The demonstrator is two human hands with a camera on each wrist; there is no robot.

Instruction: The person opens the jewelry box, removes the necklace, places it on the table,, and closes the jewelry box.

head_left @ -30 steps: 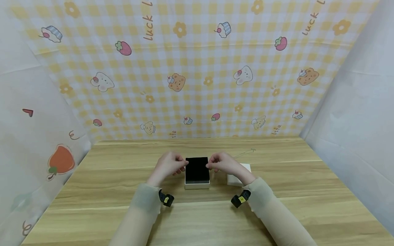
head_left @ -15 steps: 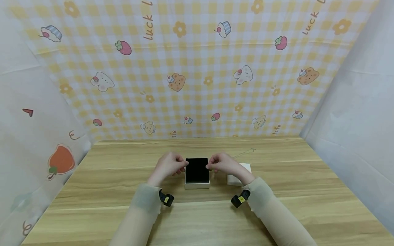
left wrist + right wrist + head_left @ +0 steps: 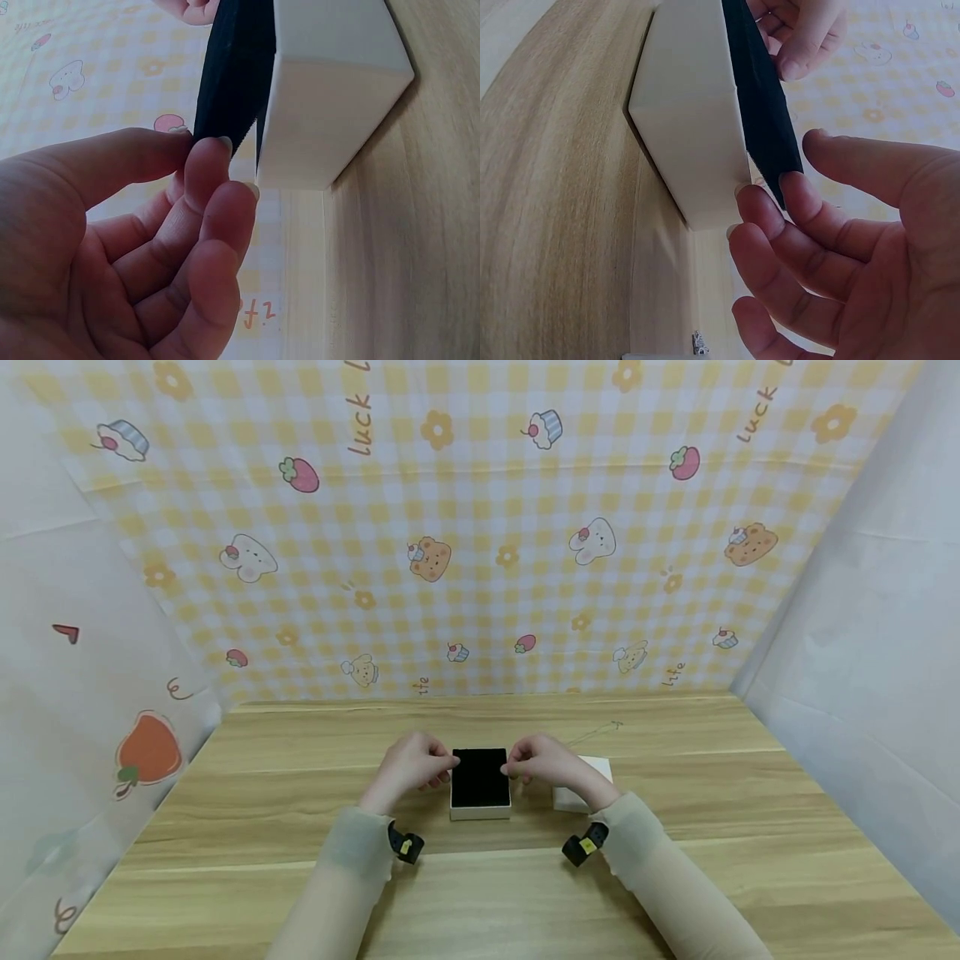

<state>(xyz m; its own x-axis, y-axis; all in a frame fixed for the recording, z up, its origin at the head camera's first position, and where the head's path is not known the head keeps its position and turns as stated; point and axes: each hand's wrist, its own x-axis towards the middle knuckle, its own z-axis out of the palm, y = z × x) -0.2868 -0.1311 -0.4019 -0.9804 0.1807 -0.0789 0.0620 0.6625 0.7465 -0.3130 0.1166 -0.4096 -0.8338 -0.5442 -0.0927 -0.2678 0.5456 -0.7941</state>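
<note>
A white box base [image 3: 480, 814] stands on the table between my hands, with a black pad [image 3: 480, 777] over its opening. My left hand [image 3: 416, 762] pinches the pad's far left corner between thumb and forefinger, as the left wrist view shows. At the far right corner, my right hand [image 3: 547, 760] holds the pad with thumb and forefinger. Both wrist views show the pad [image 3: 238, 67] tilted, its far edge raised off the box rim with a narrow gap. The box's inside is hidden.
A white box lid [image 3: 573, 800] lies to the right, partly under my right wrist. Behind it a thin chain [image 3: 596, 732] stretches over the wooden table [image 3: 480, 902]. A checked cloth [image 3: 480, 602] hangs at the table's back edge.
The pad's far edge has come down slightly toward the box. The grey strip at the box's near side is now covered. Both hands have sunk a little, still holding the pad.
</note>
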